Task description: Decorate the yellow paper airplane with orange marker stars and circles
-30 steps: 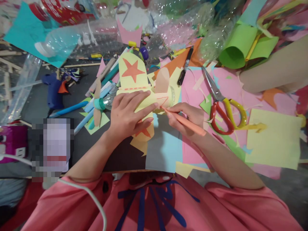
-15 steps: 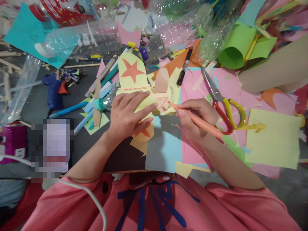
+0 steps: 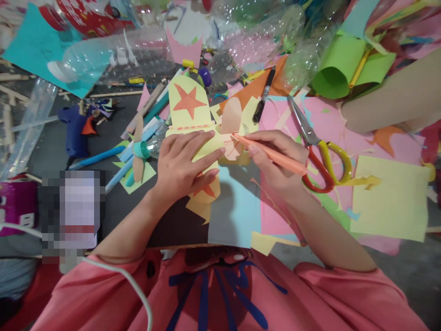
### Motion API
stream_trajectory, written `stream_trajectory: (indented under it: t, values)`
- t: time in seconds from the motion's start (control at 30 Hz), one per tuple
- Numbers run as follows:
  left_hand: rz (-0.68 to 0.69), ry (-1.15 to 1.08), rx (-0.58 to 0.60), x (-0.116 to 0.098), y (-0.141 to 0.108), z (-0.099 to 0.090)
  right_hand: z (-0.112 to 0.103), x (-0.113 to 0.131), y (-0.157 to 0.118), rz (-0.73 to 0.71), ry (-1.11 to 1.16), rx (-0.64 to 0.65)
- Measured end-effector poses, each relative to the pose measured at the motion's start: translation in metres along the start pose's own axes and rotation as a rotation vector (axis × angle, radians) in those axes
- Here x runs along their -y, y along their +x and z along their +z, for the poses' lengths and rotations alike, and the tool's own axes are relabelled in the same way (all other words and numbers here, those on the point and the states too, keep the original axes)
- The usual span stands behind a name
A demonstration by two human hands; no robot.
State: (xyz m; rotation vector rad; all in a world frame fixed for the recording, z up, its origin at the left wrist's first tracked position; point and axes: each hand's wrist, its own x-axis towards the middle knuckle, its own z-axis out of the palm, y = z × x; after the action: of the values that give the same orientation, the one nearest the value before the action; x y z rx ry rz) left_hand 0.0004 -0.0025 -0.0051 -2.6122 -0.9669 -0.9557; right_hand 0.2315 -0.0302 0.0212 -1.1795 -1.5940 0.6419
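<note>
My right hand [image 3: 280,158] grips an orange felt-tip pen [image 3: 275,154], its tip at orange lines on a small peach paper piece [image 3: 232,149]. Another peach flap [image 3: 231,115] stands up beside it. My left hand [image 3: 188,161] lies spread and flat on a plastic bottle wrapped in yellow paper [image 3: 220,134], partly covering it. The bottle has a teal cap [image 3: 140,150] with a brown propeller-like strip [image 3: 138,168] across it. A rounded yellow paper wing [image 3: 179,89] bears an orange star [image 3: 190,101]; a second wing [image 3: 211,189] is half hidden under my left thumb.
Scissors [image 3: 312,135] with red and yellow handles lie right of my right hand. A black marker [image 3: 263,96], blue glue gun [image 3: 74,131], several felt-tip pens, clear bottles [image 3: 138,53] and paper scraps surround the work. Another person's arm [image 3: 392,94] reaches in from the right.
The felt-tip pen's tip has moved left and up across the peach piece, with my right hand following. More orange lines show there. My left hand stays in place.
</note>
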Motion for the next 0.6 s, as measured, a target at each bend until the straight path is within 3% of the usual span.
stream_trajectory:
  t: [0.13, 0.5, 0.6]
  values:
    - [0.027, 0.027, -0.027, 0.0, 0.002, 0.0005, -0.001, -0.001, 0.0019, 0.028, 0.005, 0.006]
    - [-0.041, -0.023, 0.083, 0.0009, -0.0047, 0.0009, -0.0018, -0.003, 0.0038, 0.057, -0.026, 0.034]
    - [-0.014, -0.006, 0.032, 0.0006, -0.0021, 0.0016, -0.003, -0.0012, 0.0039, 0.054, -0.045, 0.037]
